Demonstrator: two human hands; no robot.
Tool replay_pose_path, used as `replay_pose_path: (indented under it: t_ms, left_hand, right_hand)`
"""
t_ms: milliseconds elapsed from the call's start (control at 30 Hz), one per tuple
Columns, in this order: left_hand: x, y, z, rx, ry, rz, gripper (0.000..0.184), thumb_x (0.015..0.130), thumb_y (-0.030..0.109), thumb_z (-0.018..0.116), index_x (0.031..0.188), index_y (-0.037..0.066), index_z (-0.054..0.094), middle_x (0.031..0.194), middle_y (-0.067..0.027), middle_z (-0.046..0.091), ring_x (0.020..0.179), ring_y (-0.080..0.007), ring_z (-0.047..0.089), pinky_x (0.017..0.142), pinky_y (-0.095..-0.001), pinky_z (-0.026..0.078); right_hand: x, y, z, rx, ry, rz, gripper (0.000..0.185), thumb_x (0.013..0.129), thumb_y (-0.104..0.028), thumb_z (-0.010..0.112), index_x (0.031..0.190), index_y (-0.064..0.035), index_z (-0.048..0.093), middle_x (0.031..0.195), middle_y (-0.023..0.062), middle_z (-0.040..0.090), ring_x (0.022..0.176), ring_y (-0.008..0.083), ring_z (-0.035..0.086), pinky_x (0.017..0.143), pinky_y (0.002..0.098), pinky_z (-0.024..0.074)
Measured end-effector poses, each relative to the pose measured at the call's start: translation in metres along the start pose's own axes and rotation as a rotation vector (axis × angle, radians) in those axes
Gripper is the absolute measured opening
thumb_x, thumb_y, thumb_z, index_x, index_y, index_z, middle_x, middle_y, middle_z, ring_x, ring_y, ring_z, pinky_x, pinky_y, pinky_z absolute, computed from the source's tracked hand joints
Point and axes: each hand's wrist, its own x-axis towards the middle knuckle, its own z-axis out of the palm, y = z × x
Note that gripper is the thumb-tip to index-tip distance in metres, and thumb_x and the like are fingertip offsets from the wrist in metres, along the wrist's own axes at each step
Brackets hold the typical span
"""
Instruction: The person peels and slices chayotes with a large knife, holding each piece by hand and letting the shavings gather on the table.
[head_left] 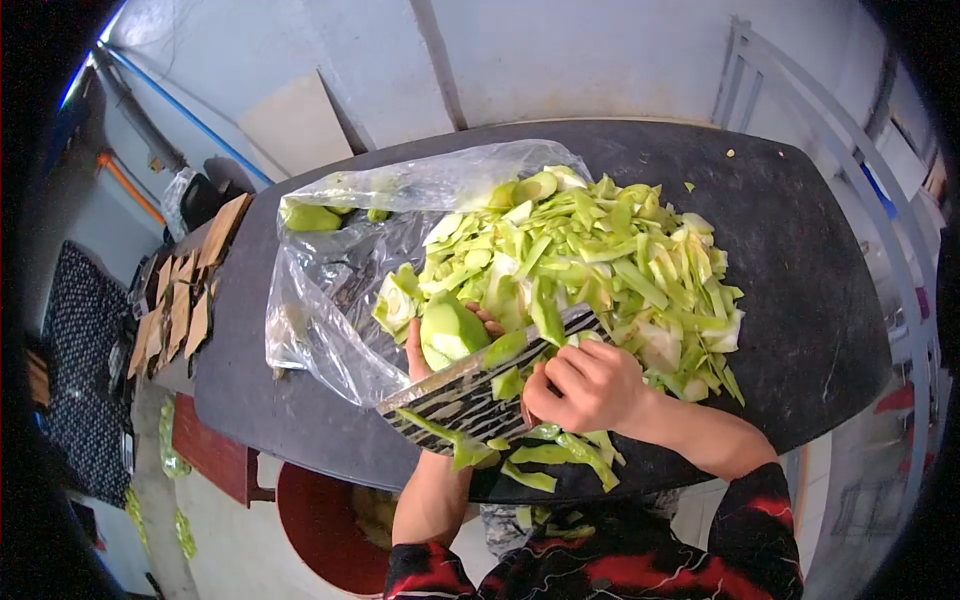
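A peeled green mango (450, 335) rests in my left hand (415, 352), whose fingers show on both sides of it, with the palm hidden behind the knife. My right hand (590, 385) is closed around the handle of a wide-bladed knife (450, 395). Its blade lies slantwise across the front of the mango, dark and streaked with light stripes. Bits of green peel (507, 383) cling to the blade. Just beyond my hands rises a big heap of green slices and peel (600, 255). More strips (575, 455) lie near the table edge below the knife.
A clear plastic bag (330, 330) spreads over the left of the dark table (800, 300), with whole green fruits (312, 217) inside. On the floor below stands a red tub (320, 520). A metal rail (860, 150) runs at the right, and cardboard pieces (180, 310) lie at the left.
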Motion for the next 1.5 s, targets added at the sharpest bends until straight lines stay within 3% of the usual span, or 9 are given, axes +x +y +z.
replay_pose_path:
  t_ms: [200, 367, 867, 967, 1067, 1133, 1200, 1400, 1500]
  left_hand:
    - [0.004, 0.008, -0.014, 0.079, 0.019, 0.046, 0.062, 0.092, 0.051, 0.053, 0.115, -0.006, 0.050, 0.107, -0.0178, 0.056, 0.101, -0.0313, 0.054, 0.092, -0.0417, 0.047]
    - [0.003, 0.005, -0.007, -0.085, 0.054, -0.004, 0.061, 0.090, 0.048, 0.057, 0.115, -0.007, 0.049, 0.108, -0.0192, 0.053, 0.100, -0.0311, 0.052, 0.091, -0.0406, 0.047]
    - [0.000, 0.003, -0.005, -0.073, 0.044, -0.016, 0.057, 0.088, 0.047, 0.056, 0.113, -0.004, 0.049, 0.108, -0.0158, 0.052, 0.099, -0.0279, 0.051, 0.091, -0.0389, 0.046]
    - [0.003, 0.000, -0.003, 0.267, 0.160, 0.269, 0.052, 0.091, 0.044, 0.050, 0.109, -0.004, 0.056, 0.099, -0.0160, 0.056, 0.093, -0.0272, 0.053, 0.086, -0.0376, 0.048]
    - [0.004, 0.012, -0.012, 0.200, 0.053, 0.188, 0.052, 0.093, 0.045, 0.048, 0.109, -0.003, 0.057, 0.101, -0.0163, 0.057, 0.093, -0.0268, 0.053, 0.086, -0.0369, 0.049]
    - [-0.001, 0.009, -0.009, 0.368, 0.040, 0.244, 0.050, 0.094, 0.044, 0.046, 0.113, -0.001, 0.059, 0.103, -0.0160, 0.061, 0.096, -0.0278, 0.057, 0.088, -0.0392, 0.049]
    - [-0.001, 0.005, 0.002, 0.409, 0.238, 0.377, 0.051, 0.096, 0.047, 0.042, 0.119, 0.004, 0.059, 0.108, -0.0161, 0.066, 0.099, -0.0302, 0.063, 0.092, -0.0427, 0.050]
    - [-0.005, 0.001, 0.000, 0.379, 0.141, 0.274, 0.056, 0.097, 0.050, 0.039, 0.128, 0.007, 0.056, 0.113, -0.0182, 0.064, 0.103, -0.0319, 0.063, 0.094, -0.0445, 0.050]
    - [-0.005, 0.005, -0.005, 0.402, -0.056, 0.125, 0.057, 0.095, 0.052, 0.041, 0.128, 0.009, 0.057, 0.114, -0.0164, 0.065, 0.101, -0.0320, 0.063, 0.090, -0.0460, 0.052]
  right_hand:
    - [0.001, -0.002, 0.000, -0.022, 0.006, -0.021, 0.008, 0.071, -0.014, 0.062, 0.072, -0.0116, 0.054, 0.061, -0.0018, 0.043, 0.053, 0.0115, 0.046, 0.047, 0.0229, 0.0376]
    - [-0.001, -0.005, 0.000, -0.023, 0.000, -0.050, 0.008, 0.071, -0.013, 0.061, 0.073, -0.0107, 0.054, 0.062, -0.0011, 0.043, 0.053, 0.0118, 0.046, 0.047, 0.0232, 0.0372]
    - [-0.002, -0.001, 0.008, 0.010, 0.022, 0.002, 0.010, 0.073, -0.007, 0.063, 0.072, -0.0085, 0.053, 0.060, -0.0001, 0.045, 0.051, 0.0123, 0.049, 0.043, 0.0250, 0.0363]
    - [-0.007, 0.007, 0.010, 0.024, 0.017, 0.086, 0.012, 0.070, -0.005, 0.066, 0.071, -0.0085, 0.054, 0.058, -0.0005, 0.047, 0.049, 0.0130, 0.052, 0.041, 0.0261, 0.0363]
    - [-0.003, 0.009, 0.006, 0.010, -0.047, 0.139, 0.011, 0.070, -0.010, 0.068, 0.071, -0.0104, 0.056, 0.059, -0.0001, 0.052, 0.050, 0.0139, 0.056, 0.041, 0.0269, 0.0406]
    - [-0.008, 0.013, 0.008, 0.032, -0.143, 0.223, 0.014, 0.079, -0.020, 0.064, 0.073, -0.0133, 0.054, 0.059, -0.0017, 0.051, 0.053, 0.0130, 0.059, 0.045, 0.0284, 0.0451]
    - [-0.011, 0.019, 0.011, 0.026, -0.108, 0.237, 0.014, 0.079, -0.019, 0.065, 0.073, -0.0127, 0.054, 0.058, -0.0009, 0.051, 0.051, 0.0148, 0.059, 0.044, 0.0305, 0.0468]
    - [0.002, 0.015, -0.005, 0.166, -0.126, 0.257, 0.016, 0.076, -0.020, 0.067, 0.072, -0.0120, 0.053, 0.056, -0.0007, 0.048, 0.051, 0.0163, 0.059, 0.046, 0.0303, 0.0478]
    - [0.010, 0.009, -0.020, 0.201, -0.113, 0.211, 0.016, 0.075, -0.018, 0.067, 0.072, -0.0110, 0.053, 0.058, -0.0003, 0.049, 0.051, 0.0165, 0.058, 0.046, 0.0305, 0.0479]
